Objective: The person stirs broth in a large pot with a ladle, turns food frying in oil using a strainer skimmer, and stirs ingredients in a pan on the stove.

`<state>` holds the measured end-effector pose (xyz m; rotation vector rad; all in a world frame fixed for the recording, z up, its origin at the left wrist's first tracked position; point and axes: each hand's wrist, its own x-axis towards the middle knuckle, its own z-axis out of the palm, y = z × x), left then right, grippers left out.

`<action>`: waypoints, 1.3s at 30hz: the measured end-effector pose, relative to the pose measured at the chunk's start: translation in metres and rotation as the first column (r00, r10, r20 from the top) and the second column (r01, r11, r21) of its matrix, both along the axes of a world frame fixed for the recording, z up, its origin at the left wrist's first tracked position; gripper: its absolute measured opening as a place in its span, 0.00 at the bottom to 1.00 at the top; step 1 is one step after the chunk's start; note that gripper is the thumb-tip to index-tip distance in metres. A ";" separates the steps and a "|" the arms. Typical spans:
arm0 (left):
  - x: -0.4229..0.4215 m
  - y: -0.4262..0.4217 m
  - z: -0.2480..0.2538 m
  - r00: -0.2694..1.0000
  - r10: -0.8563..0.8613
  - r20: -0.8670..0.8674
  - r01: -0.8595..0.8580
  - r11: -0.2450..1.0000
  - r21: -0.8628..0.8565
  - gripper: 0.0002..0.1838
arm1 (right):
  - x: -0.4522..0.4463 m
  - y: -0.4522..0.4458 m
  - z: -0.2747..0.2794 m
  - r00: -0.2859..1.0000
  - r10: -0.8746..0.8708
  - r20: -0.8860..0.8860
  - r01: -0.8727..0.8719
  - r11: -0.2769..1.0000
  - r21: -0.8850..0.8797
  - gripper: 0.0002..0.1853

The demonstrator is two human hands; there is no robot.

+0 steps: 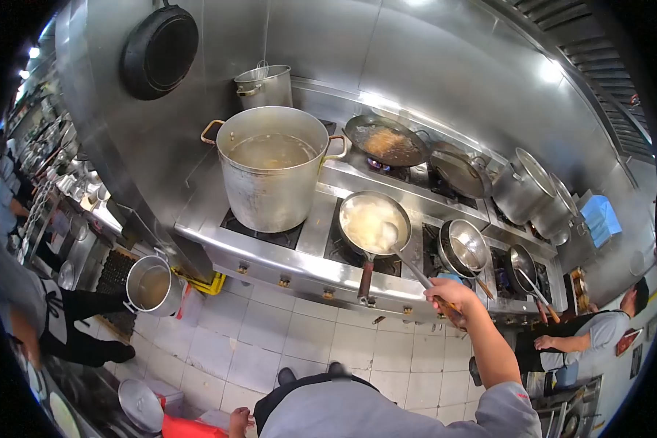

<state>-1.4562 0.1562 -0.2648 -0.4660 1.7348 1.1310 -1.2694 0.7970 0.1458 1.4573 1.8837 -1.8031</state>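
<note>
The left hand [239, 421] hangs low, its fingers' opening and hold unclear. The right hand [451, 298] curls closely around a long metal ladle [417, 273], dipping into pale liquid [361, 217] in the round, brown-handled metal pan [405, 223] on the stove; behind sits a round black wok [355, 131].

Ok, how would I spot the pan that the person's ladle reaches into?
Find the long steel stove and the tall, two-handled pot near its left end. Just right of that pot, along the front, sits the pan, its dark handle jutting toward the camera wearer. Unlike its neighbours, it holds pale, cloudy contents, with the right hand's ladle dipping in.
</note>
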 end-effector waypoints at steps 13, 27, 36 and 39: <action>0.023 0.035 0.032 0.998 0.050 -0.045 -0.050 0.999 -0.002 0.15 | 0.002 0.007 -0.025 0.953 -0.057 -0.296 -0.038 0.951 -0.306 0.19; 0.031 0.068 0.053 0.999 0.024 -0.035 -0.024 1.000 -0.019 0.12 | 0.025 -0.019 -0.109 0.870 -0.121 -0.478 0.001 0.970 -0.244 0.31; 0.028 0.109 0.040 0.996 -0.090 -0.015 0.090 0.996 -0.014 0.16 | 0.037 -0.020 -0.111 0.904 -0.076 -0.420 0.056 0.997 -0.061 0.30; 0.021 0.137 0.041 0.987 -0.152 -0.054 0.150 0.988 -0.025 0.16 | 0.045 -0.013 -0.124 0.928 -0.018 -0.372 0.073 0.988 0.133 0.32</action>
